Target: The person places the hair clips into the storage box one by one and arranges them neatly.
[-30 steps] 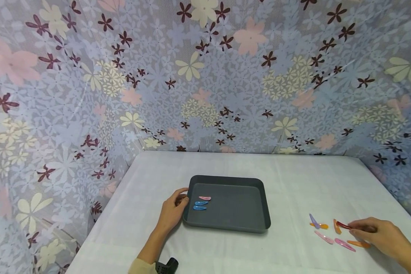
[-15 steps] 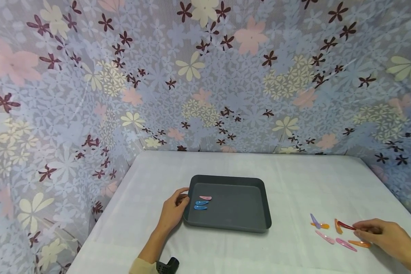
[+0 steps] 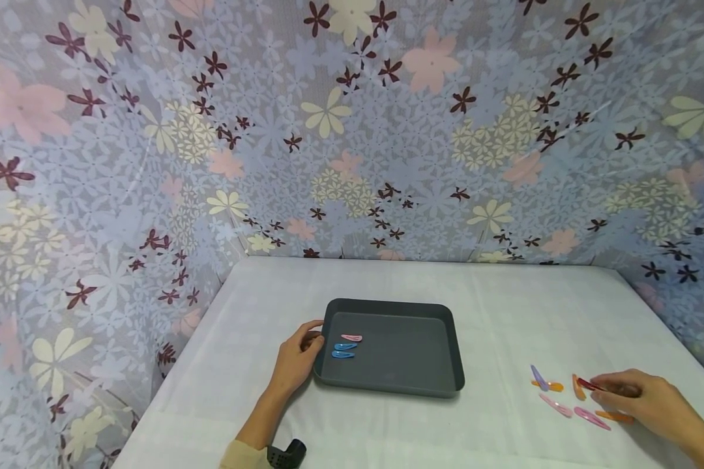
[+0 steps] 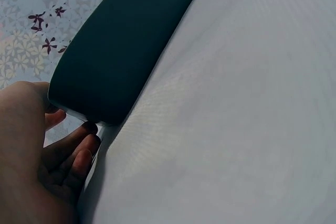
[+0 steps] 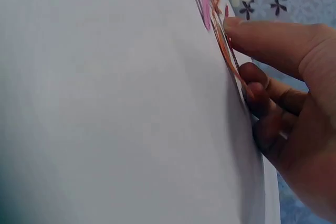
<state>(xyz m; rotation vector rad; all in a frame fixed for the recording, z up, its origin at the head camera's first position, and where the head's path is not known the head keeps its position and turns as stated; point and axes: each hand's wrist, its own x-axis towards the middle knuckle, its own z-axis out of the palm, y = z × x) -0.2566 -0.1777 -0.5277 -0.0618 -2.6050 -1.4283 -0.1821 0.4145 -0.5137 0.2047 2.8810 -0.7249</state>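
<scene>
My left hand [image 3: 295,358] grips the left rim of a dark grey tray [image 3: 387,387], also seen from its side in the left wrist view. On the tray's floor lie a pink hair clip [image 3: 351,338] and two blue hair clips [image 3: 344,355]. At the right, my right hand [image 3: 642,396] pinches a dark red hair clip [image 3: 588,384] between thumb and fingers; they cover its right end. Just left of it is an upright-lying orange hair clip [image 3: 579,388]. Another orange clip [image 5: 223,45] lies below the hand, partly hidden by the fingers.
Around the right hand lie a purple clip [image 3: 539,378] crossing an orange-yellow clip [image 3: 554,386], a light pink clip [image 3: 555,405] and a darker pink clip [image 3: 592,418]. A white cloth [image 3: 504,312] covers the table. Behind it hangs a floral curtain [image 3: 352,130].
My right hand has shifted slightly left along the dark red clip, covering more of it than half a second ago. The left hand and the tray stay in place.
</scene>
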